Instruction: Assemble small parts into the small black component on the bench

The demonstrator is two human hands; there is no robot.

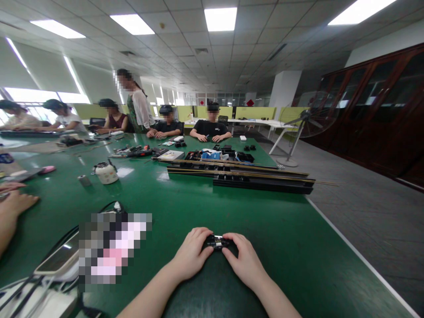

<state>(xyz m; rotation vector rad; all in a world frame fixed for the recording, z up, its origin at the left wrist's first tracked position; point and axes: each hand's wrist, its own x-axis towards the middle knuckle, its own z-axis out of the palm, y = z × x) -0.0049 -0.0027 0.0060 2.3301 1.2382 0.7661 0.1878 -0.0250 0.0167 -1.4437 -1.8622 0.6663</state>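
Observation:
My left hand (pixel 192 254) and my right hand (pixel 243 260) meet low in the middle of the green table (pixel 291 238). Both pinch a small black part with a silver middle (pixel 217 242), one hand on each end. The fingers of each hand are curled and closed on it. The part sits just above or on the table surface; I cannot tell which. My forearms reach in from the bottom edge.
Long black rails with yellow stripes (pixel 245 174) lie across the table ahead, with black boxes behind. A white kettle (pixel 105 173) stands to the left. A phone and cables (pixel 59 260) lie at my near left. Another person's hand (pixel 13 207) rests far left. Several people sit at the far end.

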